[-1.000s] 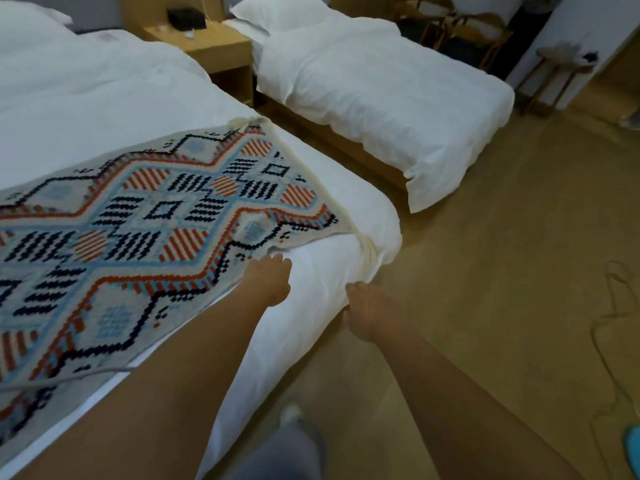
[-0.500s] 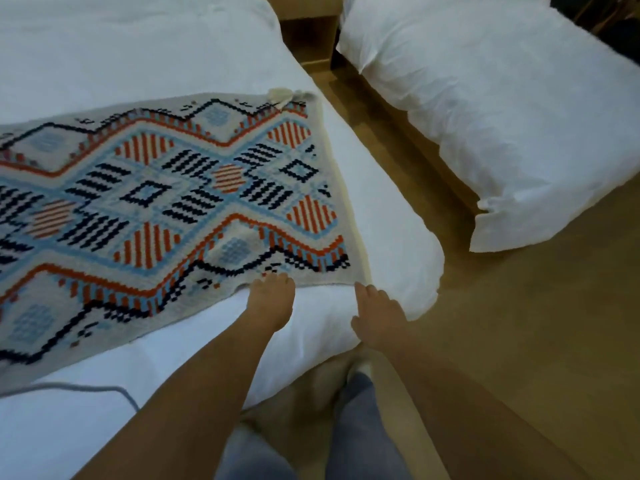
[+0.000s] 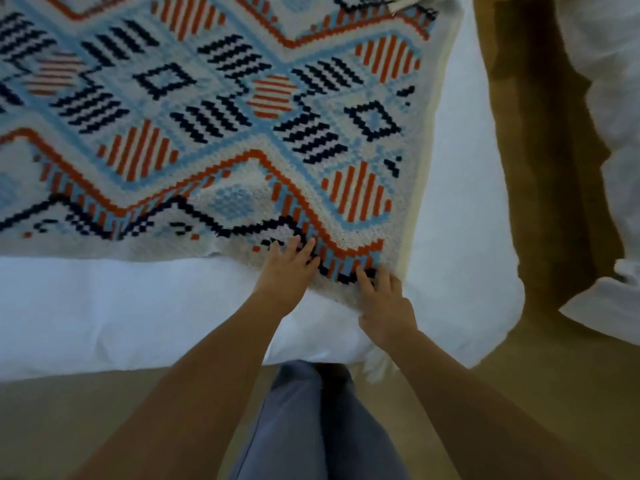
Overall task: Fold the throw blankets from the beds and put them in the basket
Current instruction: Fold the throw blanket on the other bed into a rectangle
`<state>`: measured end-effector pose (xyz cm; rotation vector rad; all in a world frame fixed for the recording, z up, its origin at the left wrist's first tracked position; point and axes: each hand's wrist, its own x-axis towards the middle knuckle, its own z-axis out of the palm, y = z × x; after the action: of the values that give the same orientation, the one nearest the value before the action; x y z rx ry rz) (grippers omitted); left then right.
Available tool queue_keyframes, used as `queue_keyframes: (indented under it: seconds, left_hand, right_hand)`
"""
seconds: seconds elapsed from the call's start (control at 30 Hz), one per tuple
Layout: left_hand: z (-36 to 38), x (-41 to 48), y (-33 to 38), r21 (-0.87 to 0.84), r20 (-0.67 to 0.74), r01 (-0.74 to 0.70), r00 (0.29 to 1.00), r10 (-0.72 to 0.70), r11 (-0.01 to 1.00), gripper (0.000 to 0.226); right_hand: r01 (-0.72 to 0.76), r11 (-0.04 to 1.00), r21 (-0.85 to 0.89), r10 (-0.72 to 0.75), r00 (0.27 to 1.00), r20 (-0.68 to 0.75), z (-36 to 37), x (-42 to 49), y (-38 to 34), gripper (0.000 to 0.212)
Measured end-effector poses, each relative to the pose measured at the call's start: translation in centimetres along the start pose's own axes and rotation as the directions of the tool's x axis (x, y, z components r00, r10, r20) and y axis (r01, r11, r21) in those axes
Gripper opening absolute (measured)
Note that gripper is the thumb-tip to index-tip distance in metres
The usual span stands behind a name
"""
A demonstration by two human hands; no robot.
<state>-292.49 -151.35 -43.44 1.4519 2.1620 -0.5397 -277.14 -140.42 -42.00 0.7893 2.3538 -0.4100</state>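
Change since half a second ago: both hands have advanced from the hem onto the throw blanket, which lies spread on the bed from 9 to 1 o'clock. Left hand: fingers spread wide and flat on the hem, with the cloth rumpled ahead of them. Right hand, just beside it at the near right corner: fingers laid over the cloth; a grip cannot be confirmed. White fringe hangs below that wrist. Grey trouser legs at 6 o'clock. Floor strip, then second bed at 3 o'clock. The forearms cover part of the sheet.
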Motion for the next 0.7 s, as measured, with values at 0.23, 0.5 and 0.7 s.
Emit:
queue_keyframes:
  seconds: [0.23, 0.5, 0.7]
  left_hand:
    - [2.6, 2.1, 3.0, -0.108, 0.067, 0.073, 0.996, -0.066, 0.992, 0.083]
    - [1.5, 1.4, 9.5, -0.213, -0.035, -0.001, 0.999, -0.007, 0.977, 0.053]
    - [-0.2, 2.7, 15.3, -0.307, 0.084, 0.257, 0.966, -0.243, 0.916, 0.06]
  right_hand:
    - [0.184, 0.958, -0.218, -0.192, 0.981, -0.014, -0.3, 3.6, 2.8, 0.058]
    - [0.291, 0.822, -0.489, -0.315, 0.948, 0.035, -2.2, 2.8, 9.6, 0.04]
    - [0.354, 0.863, -0.361, -0.353, 0.933, 0.07, -2.4, 1.7, 14.8, 0.064]
